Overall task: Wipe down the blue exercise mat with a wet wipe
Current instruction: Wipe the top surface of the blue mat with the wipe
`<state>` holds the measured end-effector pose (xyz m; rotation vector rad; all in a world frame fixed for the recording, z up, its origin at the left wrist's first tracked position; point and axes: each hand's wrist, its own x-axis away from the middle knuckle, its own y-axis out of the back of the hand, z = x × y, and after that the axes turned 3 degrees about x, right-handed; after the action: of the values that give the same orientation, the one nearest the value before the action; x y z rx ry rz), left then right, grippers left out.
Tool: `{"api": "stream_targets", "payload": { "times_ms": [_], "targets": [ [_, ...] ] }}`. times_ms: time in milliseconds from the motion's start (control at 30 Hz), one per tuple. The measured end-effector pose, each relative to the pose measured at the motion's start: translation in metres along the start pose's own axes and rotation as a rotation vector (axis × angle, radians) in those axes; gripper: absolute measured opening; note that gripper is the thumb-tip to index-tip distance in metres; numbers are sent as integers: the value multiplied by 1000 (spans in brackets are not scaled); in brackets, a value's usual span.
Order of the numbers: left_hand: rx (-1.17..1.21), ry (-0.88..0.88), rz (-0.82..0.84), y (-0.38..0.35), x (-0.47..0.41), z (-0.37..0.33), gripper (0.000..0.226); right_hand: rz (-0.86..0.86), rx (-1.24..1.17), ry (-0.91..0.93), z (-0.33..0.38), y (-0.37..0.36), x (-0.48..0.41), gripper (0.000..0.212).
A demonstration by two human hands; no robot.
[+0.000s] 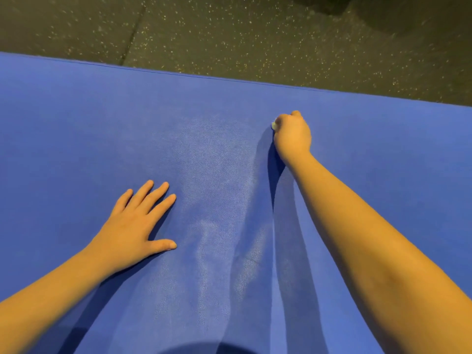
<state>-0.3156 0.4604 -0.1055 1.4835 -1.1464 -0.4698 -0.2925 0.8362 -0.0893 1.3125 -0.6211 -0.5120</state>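
1. Two grips are on the blue exercise mat (76,123). The right grip (291,135) is curled tight round the wet wipe (273,125), and only a pale corner shows at the thumb side. The left grip (135,226) lies flat with fingers straight and spread, pressing the mat and holding nothing.
2. The mat fills the view, with its long axis running left-right across the person. Its far edge (178,74) meets the speckled dark floor (229,34).
3. The wipe sits under the right grip, near the far edge but not on it. The right arm is stretched out. The left grip is nearer the body, well apart to the left.
4. A pale damp sheen (217,162) lies between the grips, running back toward the body. The wipe is at its far right end.
5. Judgement: mid-task. The centre strip looks done. The mat right of the right grip and left of the left grip looks matte, so likely unwiped.
6. The next stroke likely needs the right grip to pull toward the body or sweep right along the long axis, with the left grip bracing.
7. Risk: the mat may ruck if the brace lifts. Cannot tell how much of the wipe lies flat on the mat.
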Motion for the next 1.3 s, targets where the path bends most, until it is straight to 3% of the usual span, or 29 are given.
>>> {"api": "stream_targets", "payload": {
  "times_ms": [100,200,267,433,500,600,667,833,1000,1167,1300],
  "targets": [
    [10,-3,-13,-3,1,2,92,-16,-114,-20,18,-4,-14,21],
    [6,-20,-31,-5,1,4,90,-28,-61,263,32,-12,-6,29],
    [5,-27,-47,-6,1,3,89,-12,21,355,28,-17,-5,42],
    [-19,-36,-71,-6,2,2,87,59,16,65,26,-20,-35,67],
    [-34,-44,-90,-8,2,3,86,101,-87,61,38,-18,-43,64],
    [-25,-47,-122,-10,2,3,80,81,-144,308,52,-21,-35,46],
    [-26,-55,-147,-12,2,3,75,56,-87,429,47,-25,-25,46],
    [9,-65,-263,-23,3,1,63,-53,-196,234,33,-35,-1,44],
    [39,-109,-467,-29,-3,-3,61,-5,-183,491,27,-40,64,46],
    [61,-197,-586,-27,-15,-6,57,-61,-267,276,4,-49,103,48],
    [94,-120,-550,-33,-4,-11,52,-8,-233,425,2,-55,146,54]
  ]
}}
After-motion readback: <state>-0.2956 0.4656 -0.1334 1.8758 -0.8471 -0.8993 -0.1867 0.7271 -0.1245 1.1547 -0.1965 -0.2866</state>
